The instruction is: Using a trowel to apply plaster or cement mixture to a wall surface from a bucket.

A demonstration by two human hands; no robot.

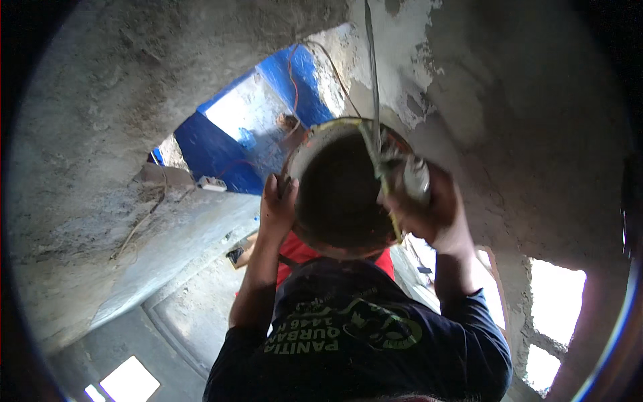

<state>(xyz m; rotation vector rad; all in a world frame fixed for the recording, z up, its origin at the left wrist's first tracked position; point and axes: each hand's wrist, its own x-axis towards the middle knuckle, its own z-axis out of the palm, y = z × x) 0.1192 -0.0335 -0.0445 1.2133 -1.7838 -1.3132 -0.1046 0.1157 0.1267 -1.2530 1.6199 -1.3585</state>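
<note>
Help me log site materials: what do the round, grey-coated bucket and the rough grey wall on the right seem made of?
Round, grey-coated bucket: possibly plastic, dull and crusted; orange-red traces show near the rim, but a grey coating hides much of it.
Rough grey wall: likely cement plaster, matte, judging by blotchy, uneven grey and ragged pale patches.

A round basin (315, 155), pale grey inside its rim and dark deeper in, is held up, opening facing the view. A grey-smeared flat tool (416, 179) overlaps its right side, edge-on.
</note>
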